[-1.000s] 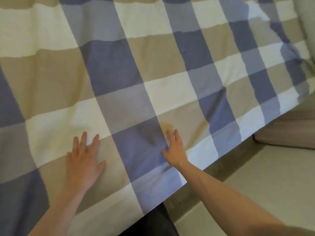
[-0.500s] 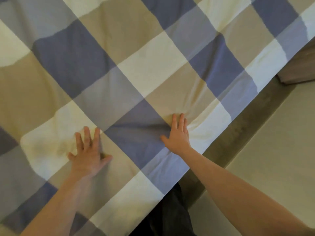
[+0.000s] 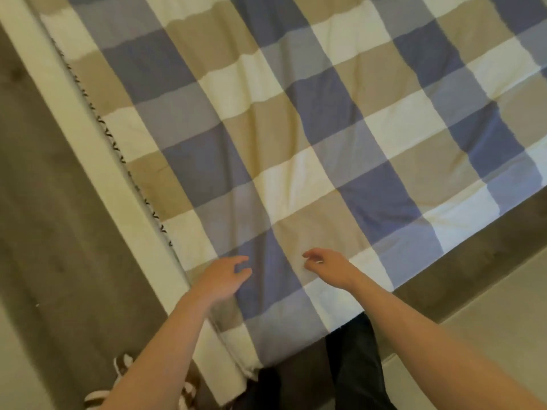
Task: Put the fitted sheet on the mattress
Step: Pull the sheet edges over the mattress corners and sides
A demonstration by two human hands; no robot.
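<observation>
the checked fitted sheet (image 3: pixel 296 128) lies spread across the mattress (image 3: pixel 97 161) (its white side shows bare along the left edge). near the closest corner, the left hand (image 3: pixel 223 276) and right hand (image 3: pixel 328 266) are over the sheet with a blue square between them, fingers loosely curled, gripping nothing.

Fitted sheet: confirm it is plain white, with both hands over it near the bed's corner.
Not plain white: the head view shows the fitted sheet checked blue, tan and cream. Left hand and right hand are over it near the bed's corner.
</observation>
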